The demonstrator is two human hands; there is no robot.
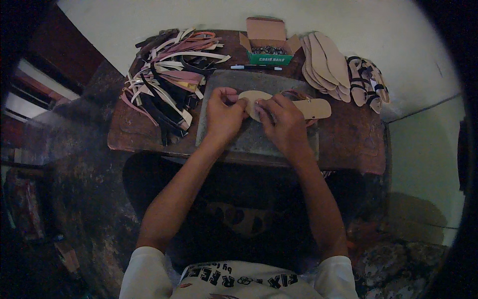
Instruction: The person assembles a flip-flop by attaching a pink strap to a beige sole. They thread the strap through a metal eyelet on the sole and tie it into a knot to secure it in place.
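Between both sets of fingertips sits the rounded end of a tan sandal sole [294, 103], pinched there by the left hand [223, 115] and the right hand [284, 124], fingers curled shut on it. Its long axis runs left to right, the free end pointing to the person's right. It is flat, smooth and oval, lying over a grey stone slab [234, 82] on a worn brown workbench [358, 144]. Left lies a tangle of leather straps [167, 74]; behind, an open green cardboard box [268, 46] and a pen [256, 67]; right, stacked soles [324, 65] and strapped sandals [367, 82].
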